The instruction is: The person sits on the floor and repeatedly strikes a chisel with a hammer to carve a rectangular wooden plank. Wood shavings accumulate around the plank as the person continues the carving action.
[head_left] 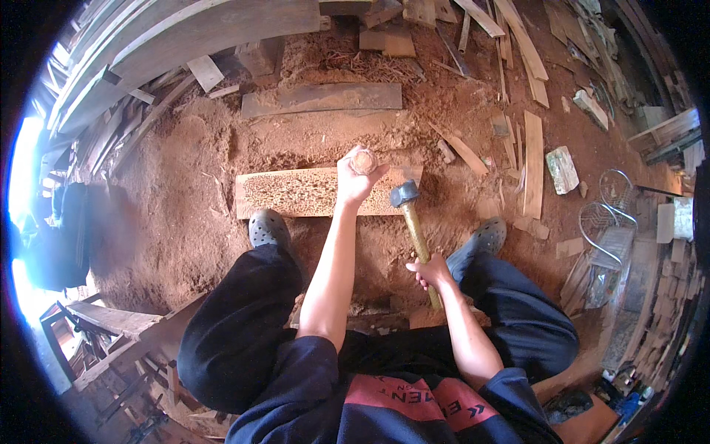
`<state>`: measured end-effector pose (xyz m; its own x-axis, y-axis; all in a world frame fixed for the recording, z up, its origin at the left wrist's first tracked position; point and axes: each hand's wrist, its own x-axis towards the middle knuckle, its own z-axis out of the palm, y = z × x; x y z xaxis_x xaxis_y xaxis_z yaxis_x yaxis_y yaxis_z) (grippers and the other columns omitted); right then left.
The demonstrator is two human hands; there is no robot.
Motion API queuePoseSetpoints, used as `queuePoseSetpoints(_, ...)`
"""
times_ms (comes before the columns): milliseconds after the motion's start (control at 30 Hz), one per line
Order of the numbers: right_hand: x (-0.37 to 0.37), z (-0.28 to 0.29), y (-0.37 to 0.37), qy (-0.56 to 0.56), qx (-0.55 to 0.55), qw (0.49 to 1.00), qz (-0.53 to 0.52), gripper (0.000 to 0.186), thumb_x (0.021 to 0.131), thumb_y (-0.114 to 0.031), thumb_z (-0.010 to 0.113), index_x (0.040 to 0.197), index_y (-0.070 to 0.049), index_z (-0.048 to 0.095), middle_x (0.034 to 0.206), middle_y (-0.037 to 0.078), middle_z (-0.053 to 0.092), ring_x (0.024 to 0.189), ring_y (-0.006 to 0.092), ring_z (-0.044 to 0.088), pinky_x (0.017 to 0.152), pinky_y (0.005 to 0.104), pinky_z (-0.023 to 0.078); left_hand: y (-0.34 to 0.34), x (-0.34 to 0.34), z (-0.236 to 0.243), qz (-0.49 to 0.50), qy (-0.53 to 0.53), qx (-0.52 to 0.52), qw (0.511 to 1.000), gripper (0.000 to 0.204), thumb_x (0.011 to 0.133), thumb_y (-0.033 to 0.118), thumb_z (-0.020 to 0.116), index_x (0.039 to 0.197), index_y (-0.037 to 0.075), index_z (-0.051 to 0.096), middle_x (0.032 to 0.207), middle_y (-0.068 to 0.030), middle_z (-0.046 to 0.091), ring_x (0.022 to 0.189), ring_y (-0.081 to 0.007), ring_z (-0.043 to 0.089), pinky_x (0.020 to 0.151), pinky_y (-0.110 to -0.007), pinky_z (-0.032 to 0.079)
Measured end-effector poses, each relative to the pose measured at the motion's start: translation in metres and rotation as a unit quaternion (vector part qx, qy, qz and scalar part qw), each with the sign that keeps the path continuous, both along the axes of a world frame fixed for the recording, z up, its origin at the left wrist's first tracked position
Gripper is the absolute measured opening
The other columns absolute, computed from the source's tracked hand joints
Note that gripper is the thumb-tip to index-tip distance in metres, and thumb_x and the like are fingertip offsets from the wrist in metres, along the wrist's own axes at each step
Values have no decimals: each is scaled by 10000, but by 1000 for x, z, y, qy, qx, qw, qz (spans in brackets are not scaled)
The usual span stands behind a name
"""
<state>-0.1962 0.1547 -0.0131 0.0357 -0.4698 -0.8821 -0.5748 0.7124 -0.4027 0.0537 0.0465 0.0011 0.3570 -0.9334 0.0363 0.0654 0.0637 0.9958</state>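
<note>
On the ground between my feet lies a wooden plank point(288, 194), its upper face covered in small pits or gouge marks. Above it my left hand point(356, 176) is closed around a round wooden tool handle point(363, 161), seen end-on. Whatever lies below that handle is hidden by the hand. My right hand point(430, 272) grips a hammer point(416, 229) by the lower part of its yellowish wooden shaft. The hammer's dark metal head point(404, 194) is over the plank's right end, apart from the handle in my left hand.
A darker board point(322, 99) lies beyond the plank on reddish, sawdust-like ground. Long planks point(214, 33) are stacked at the far left. Loose wood strips point(532, 163), a whitish block point(562, 170) and a wire rack point(610, 222) are on the right. My shoes point(269, 229) flank the plank.
</note>
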Motion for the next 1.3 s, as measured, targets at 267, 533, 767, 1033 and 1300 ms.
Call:
queuePoseSetpoints(267,8,8,-1,7,-21,1000,-10,223,730,-160,699,671,-27,530,490,47,497,354,130,468,324,302,379,-4,-1,-9,-1,48,19,999,253,609,5,773,654,67,533,629,11,521,582,-85,474,554,-248,406)
queuePoseSetpoints(533,4,-3,3,40,-197,979,-33,173,675,-112,669,634,-10,535,494,48,515,375,135,478,338,310,366,-3,-11,-3,-39,-46,-3,998,239,618,62,780,699,59,555,660,4,558,608,-89,495,585,-252,434)
queuePoseSetpoints(767,30,175,-30,-205,-376,880,-207,179,699,54,646,744,-50,507,576,3,501,383,77,465,331,228,373,0,-15,3,-78,-125,30,989,306,637,177,815,726,42,555,665,-38,579,619,-109,509,596,-275,445)
queuePoseSetpoints(1033,58,201,-30,-171,-582,772,-189,141,722,31,521,731,-72,425,574,23,452,425,143,450,405,263,389,-4,-11,10,-52,-137,40,988,307,632,211,795,714,39,554,678,-60,602,620,-171,554,609,-317,456)
queuePoseSetpoints(1300,36,156,-46,34,-333,939,-87,126,634,-56,661,709,4,580,564,71,566,472,159,554,437,308,439,7,-10,12,-58,-112,89,988,330,617,228,753,832,22,611,817,-168,637,795,-323,622,720,-359,489)
